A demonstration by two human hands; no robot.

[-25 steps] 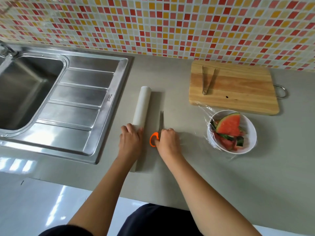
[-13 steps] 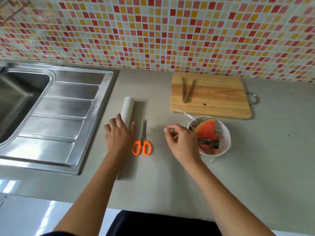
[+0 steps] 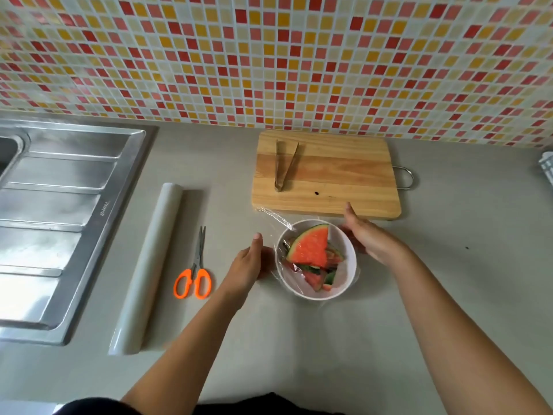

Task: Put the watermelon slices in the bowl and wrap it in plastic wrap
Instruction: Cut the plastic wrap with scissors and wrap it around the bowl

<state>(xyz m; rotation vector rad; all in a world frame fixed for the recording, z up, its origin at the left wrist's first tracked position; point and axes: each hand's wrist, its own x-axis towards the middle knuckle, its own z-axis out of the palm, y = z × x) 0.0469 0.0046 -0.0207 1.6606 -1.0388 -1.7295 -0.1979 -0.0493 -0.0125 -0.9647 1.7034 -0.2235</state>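
While the grey counter point(image 3: 419, 295) runs under a wall of red, orange and cream mosaic tiles point(image 3: 299, 55), a steel sink point(image 3: 59, 205) with its ribbed drainboard fills the left side. Against the wall lies a wooden cutting board point(image 3: 344, 181) with metal tongs point(image 3: 284, 166) resting on it. Beside the sink, a long roll of plastic wrap point(image 3: 149, 265) lies lengthwise, and orange-handled scissors point(image 3: 194, 274) lie just right of it, shut. Both forearms reach in from the bottom edge toward a white bowl point(image 3: 347, 265) just in front of the board, holding watermelon slices point(image 3: 311, 250) under a loose sheet of clear film point(image 3: 275, 218). The left hand point(image 3: 248, 265) stands on edge, fingers together and extended, at the bowl's left side. The right hand point(image 3: 368, 238), fingers spread and loosely curved, cups the bowl's far right rim; neither hand grasps anything I can make out
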